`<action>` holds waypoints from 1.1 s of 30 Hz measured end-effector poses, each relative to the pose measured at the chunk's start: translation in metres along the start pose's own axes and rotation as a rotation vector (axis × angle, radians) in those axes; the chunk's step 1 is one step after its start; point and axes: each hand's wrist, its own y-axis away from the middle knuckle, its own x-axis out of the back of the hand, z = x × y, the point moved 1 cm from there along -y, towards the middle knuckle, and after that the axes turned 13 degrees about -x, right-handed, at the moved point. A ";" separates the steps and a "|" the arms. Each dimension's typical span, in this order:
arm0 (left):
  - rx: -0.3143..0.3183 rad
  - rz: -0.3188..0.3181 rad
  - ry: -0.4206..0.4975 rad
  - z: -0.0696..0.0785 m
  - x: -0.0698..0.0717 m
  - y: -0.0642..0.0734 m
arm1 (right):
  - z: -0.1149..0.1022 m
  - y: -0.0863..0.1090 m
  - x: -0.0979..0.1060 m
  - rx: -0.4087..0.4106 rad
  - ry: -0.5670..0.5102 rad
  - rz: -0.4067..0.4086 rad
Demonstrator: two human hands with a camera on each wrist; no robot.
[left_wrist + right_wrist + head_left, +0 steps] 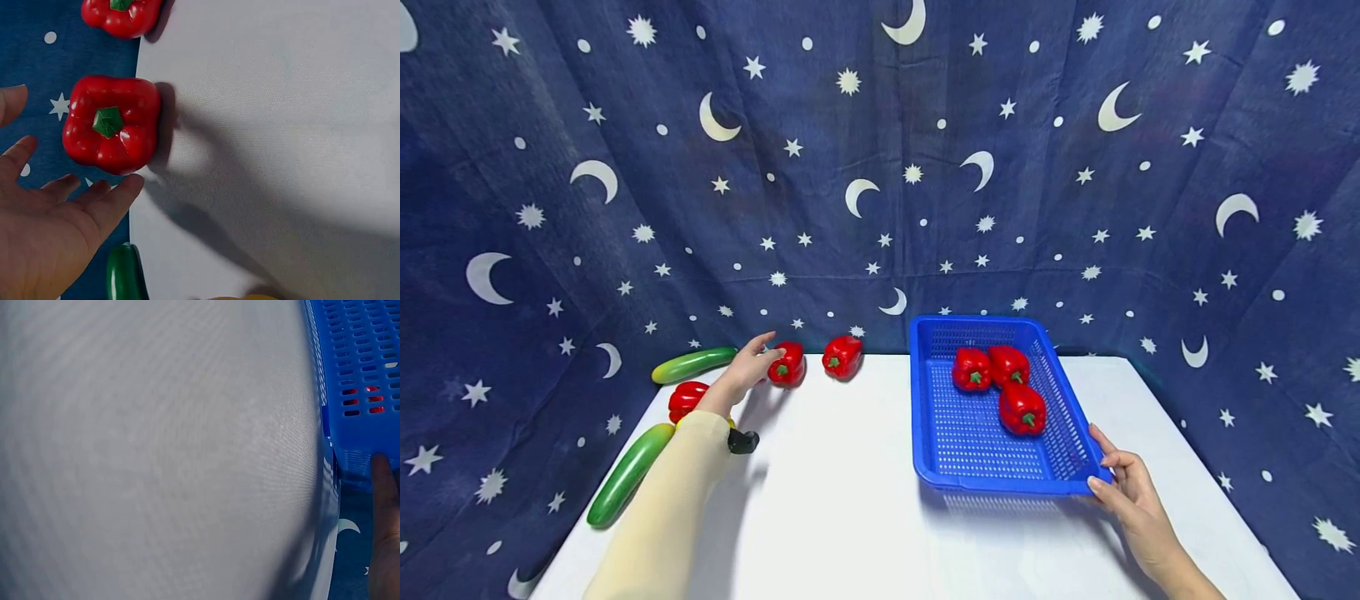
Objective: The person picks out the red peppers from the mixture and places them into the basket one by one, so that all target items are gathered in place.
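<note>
At the table's far edge, my left hand [747, 372] reaches to a red bell pepper [787, 365]. In the left wrist view its fingers spread loosely beside and below that pepper [112, 125]; whether a fingertip touches it I cannot tell. A second bell pepper [842, 357] lies just to the right. On the right side, my right hand [1138, 508] grips the near right corner of a blue plastic basket [928, 471], thumb at the rim and fingers along the outer side. Inside the basket sit three red bell peppers [1022, 409] toward the back.
Left of my left arm lie two long green cucumber-like vegetables [631, 475] and another red bell pepper [687, 402]. Something yellow, mostly hidden by the sleeve, is beside them. A dark blue curtain [880, 233] with moons and stars hangs around the white table [842, 500].
</note>
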 end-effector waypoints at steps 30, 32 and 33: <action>0.051 -0.031 -0.133 -0.012 -0.021 -0.015 | 0.001 0.000 -0.001 0.035 -0.014 -0.015; 0.045 -0.023 -0.148 -0.012 -0.021 -0.015 | 0.001 0.000 -0.001 0.033 -0.019 -0.012; 0.044 -0.018 -0.154 -0.012 -0.021 -0.015 | 0.001 0.000 -0.001 0.034 -0.021 -0.012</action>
